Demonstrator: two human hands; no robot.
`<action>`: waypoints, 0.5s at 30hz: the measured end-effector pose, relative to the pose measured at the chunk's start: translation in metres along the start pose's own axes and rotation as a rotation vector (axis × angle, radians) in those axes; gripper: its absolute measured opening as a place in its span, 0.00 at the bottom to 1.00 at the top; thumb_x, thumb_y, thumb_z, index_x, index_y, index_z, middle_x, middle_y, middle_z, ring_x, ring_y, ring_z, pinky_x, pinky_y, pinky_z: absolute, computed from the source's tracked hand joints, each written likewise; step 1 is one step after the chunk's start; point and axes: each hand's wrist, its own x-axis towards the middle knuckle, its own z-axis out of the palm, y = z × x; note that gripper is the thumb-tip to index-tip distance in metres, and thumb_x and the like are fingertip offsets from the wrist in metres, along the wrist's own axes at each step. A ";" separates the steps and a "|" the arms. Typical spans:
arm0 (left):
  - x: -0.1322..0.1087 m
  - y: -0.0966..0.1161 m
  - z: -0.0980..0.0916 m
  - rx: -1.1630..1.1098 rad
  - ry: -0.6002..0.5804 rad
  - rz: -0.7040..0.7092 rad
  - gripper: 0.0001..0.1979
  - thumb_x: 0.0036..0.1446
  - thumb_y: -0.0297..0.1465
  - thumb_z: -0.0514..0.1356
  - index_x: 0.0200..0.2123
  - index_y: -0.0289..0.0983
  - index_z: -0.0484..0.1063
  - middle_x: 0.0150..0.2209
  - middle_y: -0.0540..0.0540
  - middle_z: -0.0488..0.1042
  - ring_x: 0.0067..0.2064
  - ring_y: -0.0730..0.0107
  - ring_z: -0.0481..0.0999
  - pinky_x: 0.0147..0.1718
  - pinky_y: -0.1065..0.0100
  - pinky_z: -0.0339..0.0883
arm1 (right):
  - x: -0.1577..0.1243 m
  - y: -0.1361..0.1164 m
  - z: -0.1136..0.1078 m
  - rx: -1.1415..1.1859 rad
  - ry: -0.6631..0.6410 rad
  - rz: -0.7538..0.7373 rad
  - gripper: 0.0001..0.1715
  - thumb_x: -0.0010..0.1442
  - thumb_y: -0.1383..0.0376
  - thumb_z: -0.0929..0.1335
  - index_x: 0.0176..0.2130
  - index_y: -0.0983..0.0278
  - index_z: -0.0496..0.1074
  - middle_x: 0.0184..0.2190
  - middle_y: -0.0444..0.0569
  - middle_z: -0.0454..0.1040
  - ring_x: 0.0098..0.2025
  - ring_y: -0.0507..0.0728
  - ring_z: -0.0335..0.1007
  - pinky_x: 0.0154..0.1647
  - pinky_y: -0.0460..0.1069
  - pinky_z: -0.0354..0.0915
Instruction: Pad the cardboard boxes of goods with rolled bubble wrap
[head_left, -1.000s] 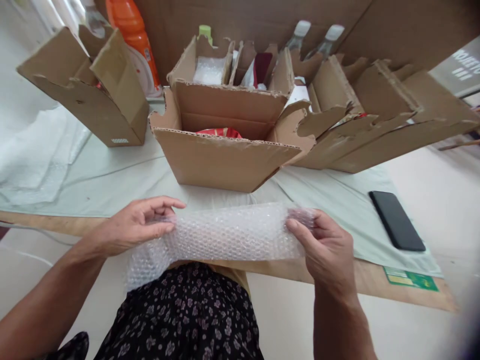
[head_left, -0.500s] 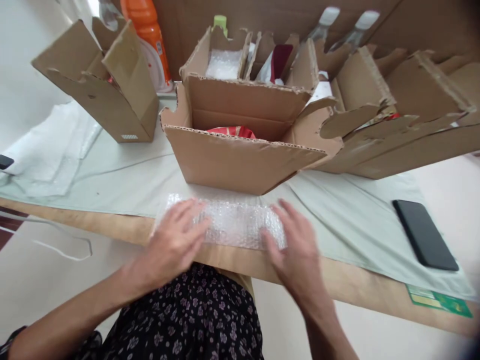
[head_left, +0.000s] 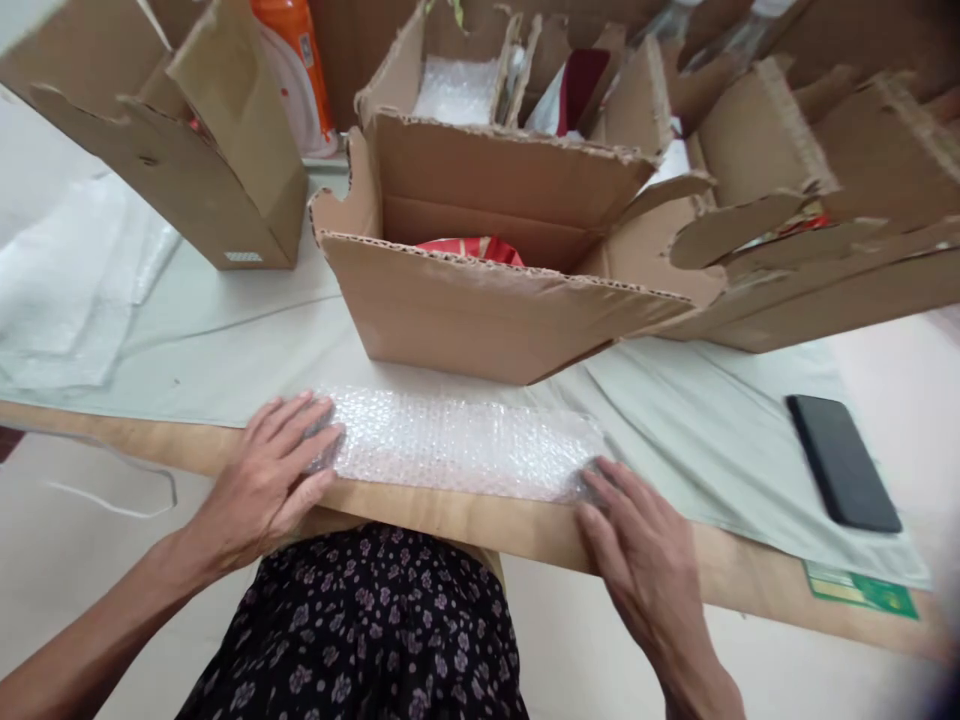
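Observation:
A flat, folded strip of bubble wrap [head_left: 457, 440] lies along the front edge of the table. My left hand [head_left: 277, 470] rests at its left end, fingers spread over the plastic. At the right end, my right hand [head_left: 637, 540] touches the corner with its fingertips, the fingers extended and the thumb apart. Just behind the strip stands an open cardboard box [head_left: 480, 315] with a red printed packet [head_left: 480, 248] inside, mostly hidden by the front wall.
More cut cardboard boxes [head_left: 757, 140] line the back right; another box [head_left: 247, 170] stands at the left beside an orange bottle [head_left: 315, 90]. Bubble wrap sheets [head_left: 67, 270] lie far left. A black phone [head_left: 844, 462] and a green card [head_left: 862, 592] are at the right.
My hands have moved apart, the left one to the left end of the bubble wrap and the right one to the right end. More of the strip shows between them. The view has shifted slightly.

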 end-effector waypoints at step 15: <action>0.036 0.029 0.004 -0.029 0.214 -0.332 0.09 0.65 0.35 0.56 0.38 0.39 0.74 0.52 0.35 0.77 0.54 0.45 0.77 0.49 0.49 0.72 | 0.048 0.001 0.007 0.137 0.108 0.208 0.18 0.67 0.51 0.65 0.34 0.59 0.73 0.49 0.55 0.82 0.49 0.66 0.78 0.51 0.61 0.70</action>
